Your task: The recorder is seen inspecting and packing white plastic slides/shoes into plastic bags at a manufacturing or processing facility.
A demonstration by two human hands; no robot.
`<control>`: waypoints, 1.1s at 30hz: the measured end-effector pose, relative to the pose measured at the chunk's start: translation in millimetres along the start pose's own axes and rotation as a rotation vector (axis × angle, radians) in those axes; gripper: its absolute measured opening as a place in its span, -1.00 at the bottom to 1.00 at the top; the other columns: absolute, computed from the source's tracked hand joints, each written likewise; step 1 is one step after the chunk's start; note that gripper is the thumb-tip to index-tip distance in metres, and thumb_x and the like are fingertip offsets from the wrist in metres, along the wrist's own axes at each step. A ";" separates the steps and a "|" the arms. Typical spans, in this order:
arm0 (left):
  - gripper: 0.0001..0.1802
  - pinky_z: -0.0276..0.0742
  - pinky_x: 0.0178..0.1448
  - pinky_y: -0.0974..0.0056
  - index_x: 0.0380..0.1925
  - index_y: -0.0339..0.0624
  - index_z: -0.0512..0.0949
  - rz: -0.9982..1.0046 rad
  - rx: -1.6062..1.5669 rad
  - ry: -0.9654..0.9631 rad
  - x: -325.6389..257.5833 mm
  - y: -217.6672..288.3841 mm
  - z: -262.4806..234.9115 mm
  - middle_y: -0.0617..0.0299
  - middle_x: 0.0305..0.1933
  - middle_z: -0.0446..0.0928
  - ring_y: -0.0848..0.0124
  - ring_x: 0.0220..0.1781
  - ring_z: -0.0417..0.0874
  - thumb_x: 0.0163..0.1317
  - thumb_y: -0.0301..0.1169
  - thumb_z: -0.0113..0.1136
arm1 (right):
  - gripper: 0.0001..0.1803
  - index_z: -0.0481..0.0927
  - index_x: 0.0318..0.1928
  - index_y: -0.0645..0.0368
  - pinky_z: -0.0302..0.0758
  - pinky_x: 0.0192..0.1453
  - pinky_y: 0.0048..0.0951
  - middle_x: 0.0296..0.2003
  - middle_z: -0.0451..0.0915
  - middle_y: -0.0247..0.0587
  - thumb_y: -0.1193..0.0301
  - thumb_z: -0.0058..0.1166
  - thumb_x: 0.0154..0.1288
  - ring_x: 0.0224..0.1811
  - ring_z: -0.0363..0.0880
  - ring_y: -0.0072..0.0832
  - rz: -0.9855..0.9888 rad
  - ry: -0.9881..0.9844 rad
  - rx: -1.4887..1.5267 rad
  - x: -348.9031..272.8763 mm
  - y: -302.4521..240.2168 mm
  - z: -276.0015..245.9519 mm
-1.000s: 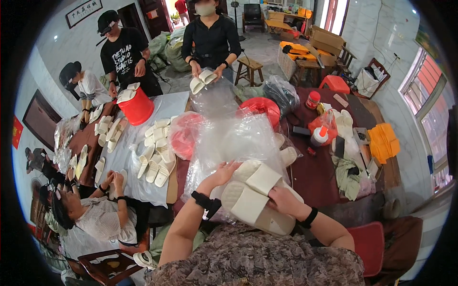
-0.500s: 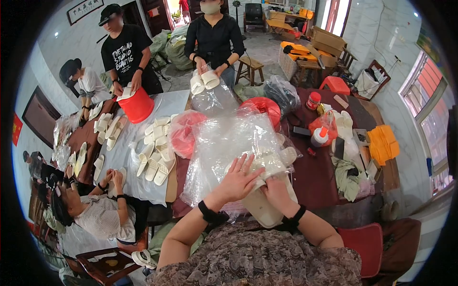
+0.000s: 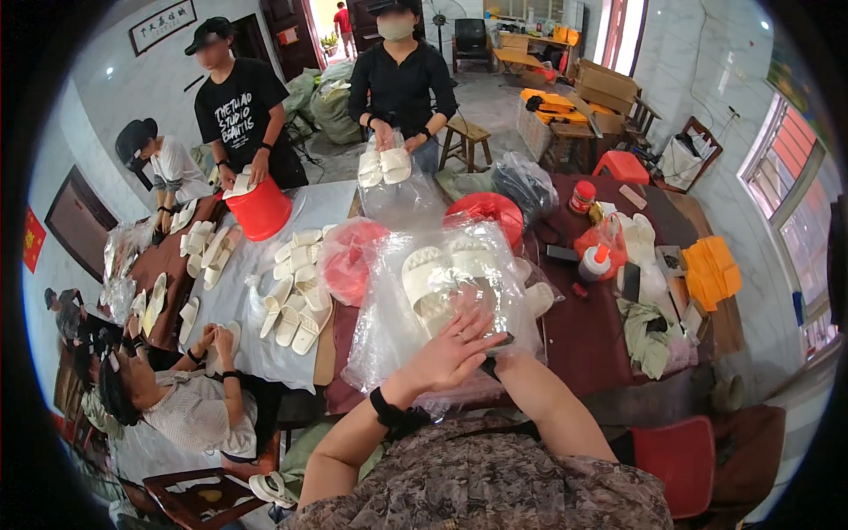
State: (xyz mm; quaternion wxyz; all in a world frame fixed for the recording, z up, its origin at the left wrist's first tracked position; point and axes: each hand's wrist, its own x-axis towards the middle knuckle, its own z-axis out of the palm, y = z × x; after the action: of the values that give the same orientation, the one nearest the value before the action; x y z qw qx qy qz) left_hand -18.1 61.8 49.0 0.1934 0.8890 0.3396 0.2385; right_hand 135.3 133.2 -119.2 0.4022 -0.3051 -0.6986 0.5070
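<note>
A: From where you stand, what has just changed at the near side of the room?

B: Taking it left to right: the left hand [image 3: 452,352] lies flat over clear film, fingers spread, with nothing in its grasp that I can see. Just beyond its fingertips, a pair of cream slippers [image 3: 427,287] now shows beneath the film of a clear bag [image 3: 386,329]. The right hand [image 3: 480,299] is lost among glare and plastic; I cannot tell whether it grips the pair.

A: What does that mean for the work?

B: I judge the slippers to be mostly inside the bag.

A: And what differs from a second ago?

B: At the left, a standing co-worker [image 3: 238,115] now has both hands at a red bucket [image 3: 259,215]; only one was there before. Further right, a co-worker in a dark top [image 3: 399,84] has slippers behind film that were bare. In the middle, the near pair was uncovered, close to the wearer's body, the right hand on its strap. At the right, a red jar [image 3: 581,197] and a white bottle [image 3: 594,264] stay put on the dark red surface [image 3: 585,329].
</note>
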 end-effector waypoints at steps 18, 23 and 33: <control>0.05 0.10 0.52 -0.06 0.46 -0.08 0.11 -0.813 0.001 0.298 -97.6 -49.1 33.1 -0.32 0.51 -0.01 -0.23 0.53 0.02 0.05 0.02 0.43 | -0.58 0.57 0.16 0.16 0.55 -0.12 -0.35 -0.15 0.68 -0.09 0.27 0.17 0.35 -0.22 0.65 -0.36 0.315 -0.778 0.003 -34.1 -207.6 -39.1; 0.10 0.12 0.51 -0.04 0.48 -0.09 0.04 -0.747 0.116 0.238 -106.1 -68.3 53.8 -0.38 0.50 -0.01 -0.26 0.52 0.03 0.03 0.01 0.44 | -0.66 0.60 -0.03 0.22 0.52 -0.18 -0.34 -0.25 0.63 -0.09 0.27 0.22 0.30 -0.25 0.62 -0.35 0.080 -0.013 -0.280 6.2 -186.3 -33.5; 0.16 0.14 0.51 -0.02 0.47 -0.15 0.04 -0.729 0.201 0.204 -107.3 -71.5 62.2 -0.46 0.46 0.01 -0.29 0.52 0.03 -0.02 0.08 0.44 | -0.34 0.47 0.07 0.27 0.44 0.06 -0.09 -0.04 0.43 0.07 0.05 0.31 0.13 0.03 0.41 0.01 0.076 0.119 -0.829 14.6 -75.5 -3.7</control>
State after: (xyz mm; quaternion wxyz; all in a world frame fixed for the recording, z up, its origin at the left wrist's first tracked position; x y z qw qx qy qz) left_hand -90.4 25.4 -69.0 0.1427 0.6963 0.6723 0.2067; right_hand 130.0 124.4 -42.9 0.2660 -0.4955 -0.8072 0.1790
